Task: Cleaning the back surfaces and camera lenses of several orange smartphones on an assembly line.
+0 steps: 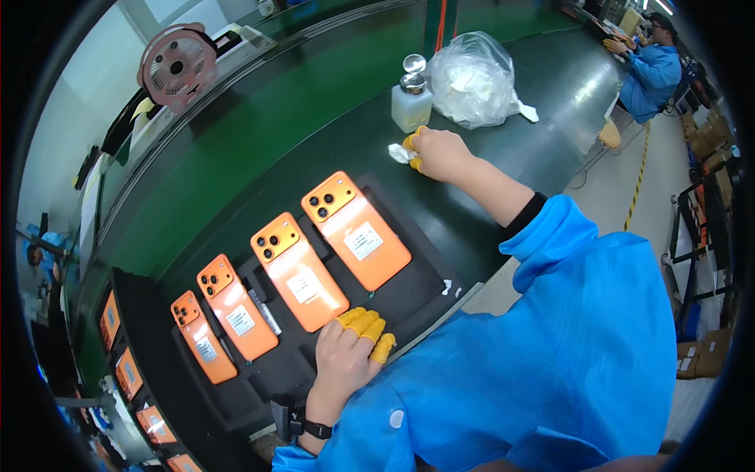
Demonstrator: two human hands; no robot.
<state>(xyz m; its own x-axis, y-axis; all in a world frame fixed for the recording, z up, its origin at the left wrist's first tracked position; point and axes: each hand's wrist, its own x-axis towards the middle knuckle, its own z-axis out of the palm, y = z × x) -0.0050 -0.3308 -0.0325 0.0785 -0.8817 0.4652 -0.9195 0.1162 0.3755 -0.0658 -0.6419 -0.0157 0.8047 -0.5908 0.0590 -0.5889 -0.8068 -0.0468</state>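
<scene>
My right hand (442, 154), with yellow finger cots, pinches a crumpled white wipe (399, 153) over the green bench, just in front of a clear pump bottle (411, 108). My left hand (344, 350), also in yellow cots, rests at the near edge of a black foam tray (271, 385). Its fingers lie together, the thumb apart, by the lower corner of an orange phone (301, 275). In the tray several orange phones lie in a row, backs up, each with a white label. The rightmost phone (358, 232) is nearest to the wipe.
A clear plastic bag (474, 82) of white wipes sits beside the bottle. At left, a black rack (149, 338) stands near more orange phones (128, 373). A pink fan (178, 66) is at the back left. Another person (654, 71) in blue sits at the far right.
</scene>
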